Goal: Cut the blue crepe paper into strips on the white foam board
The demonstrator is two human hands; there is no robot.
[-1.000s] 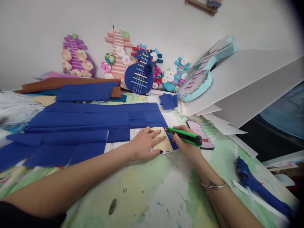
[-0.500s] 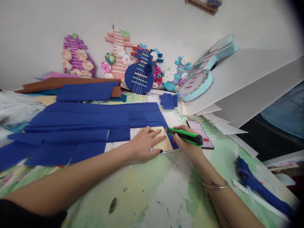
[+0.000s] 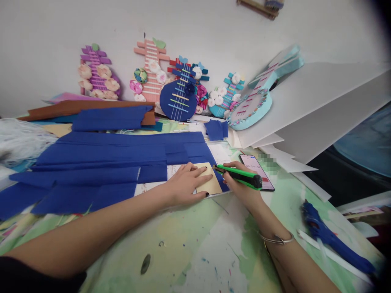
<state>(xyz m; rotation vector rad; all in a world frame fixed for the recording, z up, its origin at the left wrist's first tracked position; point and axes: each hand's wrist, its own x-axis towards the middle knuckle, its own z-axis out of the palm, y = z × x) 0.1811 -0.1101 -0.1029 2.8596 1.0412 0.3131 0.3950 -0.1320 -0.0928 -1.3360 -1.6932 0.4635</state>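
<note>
My left hand (image 3: 187, 183) lies with its fingers spread, pressing on a pale yellow rectangular card (image 3: 210, 185). Under and beside the card runs blue crepe-like paper (image 3: 210, 158), on top of a white board. In my right hand (image 3: 242, 189) is a green and black utility knife (image 3: 240, 176), its tip at the card's upper right edge, over the blue sheet. More strips of blue paper (image 3: 116, 154) stretch out to the left, past my left forearm. A phone with a running timer (image 3: 255, 169) lies just behind my right hand.
A blue glue gun (image 3: 330, 238) rests at the right beside a white strip. Along the wall stand decorated lute-shaped crafts, among them a dark blue one (image 3: 179, 99). Large white boards (image 3: 311, 97) lean at the right. White string (image 3: 24, 140) is heaped at the left.
Both hands stay nearly where they were. The knife's rear end has shifted very slightly to the right, its tip staying by the card.
</note>
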